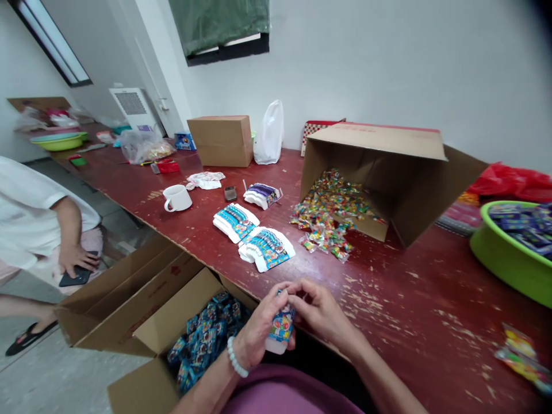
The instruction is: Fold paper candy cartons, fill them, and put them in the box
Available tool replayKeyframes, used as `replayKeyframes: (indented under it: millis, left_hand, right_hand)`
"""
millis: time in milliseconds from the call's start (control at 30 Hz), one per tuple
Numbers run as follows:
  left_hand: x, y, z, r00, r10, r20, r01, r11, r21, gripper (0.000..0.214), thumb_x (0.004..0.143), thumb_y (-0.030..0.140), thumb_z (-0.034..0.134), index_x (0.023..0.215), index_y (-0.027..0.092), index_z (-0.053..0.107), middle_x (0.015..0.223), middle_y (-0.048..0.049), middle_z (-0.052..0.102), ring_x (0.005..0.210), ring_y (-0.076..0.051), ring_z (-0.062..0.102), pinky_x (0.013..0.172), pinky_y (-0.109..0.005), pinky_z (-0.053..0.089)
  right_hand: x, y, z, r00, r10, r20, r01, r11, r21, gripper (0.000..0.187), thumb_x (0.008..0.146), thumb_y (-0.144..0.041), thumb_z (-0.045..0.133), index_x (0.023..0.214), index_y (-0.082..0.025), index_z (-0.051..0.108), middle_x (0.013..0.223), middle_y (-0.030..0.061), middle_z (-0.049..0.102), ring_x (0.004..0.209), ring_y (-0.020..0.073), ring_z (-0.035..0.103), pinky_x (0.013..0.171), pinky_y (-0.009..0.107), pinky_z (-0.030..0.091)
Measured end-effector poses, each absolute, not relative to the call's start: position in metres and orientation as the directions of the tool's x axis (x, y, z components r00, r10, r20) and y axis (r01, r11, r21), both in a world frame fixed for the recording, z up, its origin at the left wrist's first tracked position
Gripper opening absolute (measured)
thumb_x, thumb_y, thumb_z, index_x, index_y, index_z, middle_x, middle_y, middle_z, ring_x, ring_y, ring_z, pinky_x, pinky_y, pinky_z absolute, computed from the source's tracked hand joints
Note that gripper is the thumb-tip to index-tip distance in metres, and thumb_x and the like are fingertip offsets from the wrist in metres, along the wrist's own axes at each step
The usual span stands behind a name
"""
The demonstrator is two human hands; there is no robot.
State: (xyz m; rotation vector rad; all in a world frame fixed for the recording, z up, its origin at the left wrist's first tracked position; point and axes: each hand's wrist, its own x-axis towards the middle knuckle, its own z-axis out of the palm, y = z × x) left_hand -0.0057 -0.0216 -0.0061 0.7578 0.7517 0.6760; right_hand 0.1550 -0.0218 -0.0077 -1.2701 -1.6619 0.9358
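Note:
My left hand (263, 322) is wrapped round a small blue printed carton (282, 325) with colourful pictures and a white end. At the carton's upper end, the fingers of my right hand (314, 303) are pinched together, partly hiding it. Just beyond my hands, on the red table, lie two fanned stacks of flat blue-and-white cartons (271, 250). Behind them is a purple-and-white stack (261, 195). Wrapped candies (330, 218) spill from a cardboard box (414, 195) lying on its side. Below the table edge, to the left, an open box (172, 310) holds many blue cartons (209, 333).
A white mug (177, 198) and crumpled tissue (206, 180) stand farther left on the worn table (379, 299). A green basin (504, 259) of dark blue packets is at right, near loose candies (524, 356). A seated person (43, 213) at left has a hand on a phone.

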Motion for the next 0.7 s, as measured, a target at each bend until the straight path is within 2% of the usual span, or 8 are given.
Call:
replayKeyframes:
  millis: [67,133,200,300,433,533,600,700]
  left_hand:
    - [-0.009,-0.026,-0.01,0.573,0.746,-0.34,-0.266,0.562,0.783,0.052,0.089,0.047,0.057,0.133,0.022,0.043,0.087,-0.006,0.067,0.06,-0.015,0.066,0.054,-0.024,0.047]
    - [-0.015,-0.034,-0.015,0.609,0.714,-0.345,-0.263,0.592,0.762,0.049,0.087,0.041,0.061,0.129,0.02,0.045,0.093,-0.0098,0.068,0.072,-0.017,0.068,0.064,-0.025,0.047]
    - [-0.023,-0.041,-0.022,0.652,0.662,-0.369,-0.231,0.637,0.736,0.046,0.082,0.036,0.068,0.121,0.018,0.05,0.098,-0.0123,0.068,0.075,-0.018,0.067,0.067,-0.027,0.046]
    - [-0.045,-0.043,-0.028,0.63,0.654,-0.419,-0.177,0.646,0.743,0.043,0.068,0.03,0.08,0.103,0.018,0.057,0.094,-0.0076,0.067,0.068,-0.015,0.063,0.065,-0.028,0.046]
    - [-0.092,-0.026,-0.021,0.537,0.718,-0.442,0.163,0.426,0.89,0.033,0.062,0.023,0.083,0.084,0.017,0.059,0.068,0.0043,0.059,0.062,-0.01,0.053,0.059,-0.02,0.041]
    - [-0.121,-0.01,-0.008,0.631,0.578,-0.518,0.439,0.284,0.852,0.038,0.061,0.026,0.083,0.094,0.02,0.067,0.077,0.0027,0.064,0.066,-0.013,0.055,0.058,-0.02,0.042]
    - [-0.128,-0.003,0.0,0.657,0.529,-0.537,0.463,0.279,0.841,0.034,0.064,0.03,0.081,0.093,0.019,0.069,0.082,0.0001,0.065,0.069,-0.015,0.057,0.059,-0.021,0.044]
    - [-0.117,0.0,0.007,0.637,0.621,-0.457,0.245,0.399,0.883,0.032,0.071,0.037,0.077,0.092,0.018,0.06,0.082,-0.0016,0.064,0.065,-0.014,0.056,0.056,-0.023,0.045]
  right_hand:
    - [0.184,0.002,-0.013,-0.04,0.994,0.099,0.483,0.106,-0.869,0.02,0.09,-0.034,0.055,0.1,-0.022,0.067,0.091,0.0021,0.07,0.08,0.0171,0.064,0.072,0.026,0.05]
    - [0.219,0.027,-0.019,0.237,0.962,0.135,0.64,-0.05,-0.766,0.025,0.086,-0.033,0.057,0.106,-0.021,0.067,0.107,0.0065,0.067,0.095,0.0215,0.062,0.084,0.032,0.048]
    - [0.251,0.045,-0.027,0.387,0.912,0.137,0.667,-0.174,-0.725,0.03,0.084,-0.031,0.057,0.106,-0.015,0.067,0.114,0.0164,0.062,0.108,0.0309,0.055,0.091,0.043,0.042]
    - [0.28,0.053,-0.042,0.483,0.87,0.101,0.661,-0.287,-0.693,0.026,0.076,-0.033,0.065,0.093,-0.015,0.071,0.107,0.0191,0.061,0.107,0.0358,0.053,0.088,0.046,0.04]
    - [0.289,0.043,-0.056,0.467,0.882,0.061,0.615,-0.275,-0.739,0.025,0.073,-0.042,0.067,0.082,-0.018,0.07,0.09,0.0123,0.066,0.092,0.0298,0.059,0.078,0.038,0.043]
    - [0.279,0.033,-0.052,0.399,0.916,0.027,0.525,-0.205,-0.826,0.033,0.078,-0.047,0.06,0.087,-0.017,0.068,0.083,0.0079,0.069,0.078,0.0233,0.062,0.071,0.033,0.045]
    - [0.262,0.024,-0.043,0.328,0.945,0.011,0.453,-0.147,-0.879,0.035,0.08,-0.048,0.057,0.088,-0.016,0.067,0.084,0.0075,0.071,0.075,0.0207,0.064,0.068,0.03,0.047]
    - [0.221,0.005,-0.021,0.129,0.99,-0.054,0.241,-0.084,-0.967,0.034,0.081,-0.047,0.059,0.088,-0.014,0.065,0.082,0.0075,0.071,0.069,0.0189,0.064,0.061,0.028,0.048]
